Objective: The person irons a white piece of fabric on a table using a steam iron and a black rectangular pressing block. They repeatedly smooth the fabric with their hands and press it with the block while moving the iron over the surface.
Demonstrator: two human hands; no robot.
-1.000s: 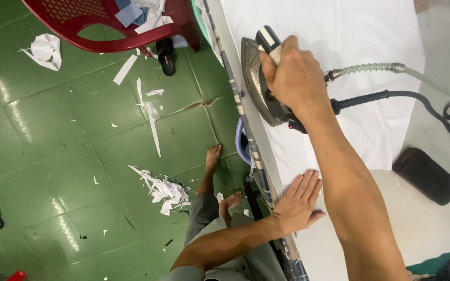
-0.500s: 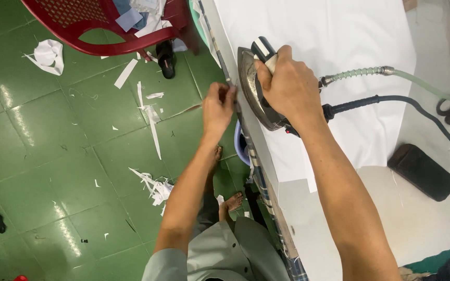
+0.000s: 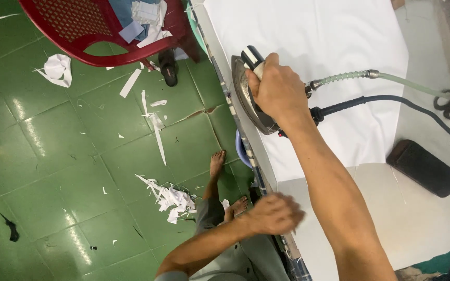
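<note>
Right hand gripping steam iron on white cloth

Your iron, grey with a blue-and-white handle, sits tipped at the near edge of the white cloth, its hose and cable trailing across the cloth.

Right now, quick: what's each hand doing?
Left hand: blurred at the table edge; open or closed cannot be told, holds nothing visible.
Right hand: closed on the iron.
</note>
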